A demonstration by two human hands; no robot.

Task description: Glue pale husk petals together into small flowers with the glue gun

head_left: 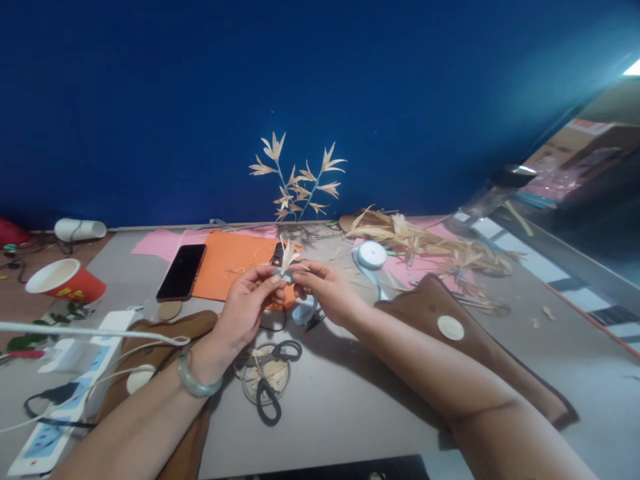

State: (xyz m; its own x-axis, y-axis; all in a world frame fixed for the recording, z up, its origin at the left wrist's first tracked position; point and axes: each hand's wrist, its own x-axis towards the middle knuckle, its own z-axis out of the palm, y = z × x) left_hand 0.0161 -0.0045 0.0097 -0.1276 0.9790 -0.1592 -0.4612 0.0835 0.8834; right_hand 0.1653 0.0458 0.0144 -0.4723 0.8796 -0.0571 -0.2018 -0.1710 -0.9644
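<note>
Pinches a small pale flower (pixel 289 255) by its base, between thumb and fingers of both the left hand (pixel 247 300) and the right hand (pixel 327 288), nearly touching each other above the counter (pixel 340 413). Faces, at twelve o'clock from the hands, a branching spray (pixel 303 192) of similar blooms before a blue wall (pixel 175 100). Has a light blue roll (pixel 303 312) at five, just below the right hand, and black-handled scissors (pixel 261 385) at six, among pale scraps (pixel 274 373). Includes at nine a phone (pixel 181 272) beside an orange sheet (pixel 223 257), then, farther out, a tilted red cup (pixel 83 285). Shows at two to three a ribbon spool (pixel 373 255) near heaped dried husks (pixel 400 235); at eight, a power strip (pixel 53 437).
</note>
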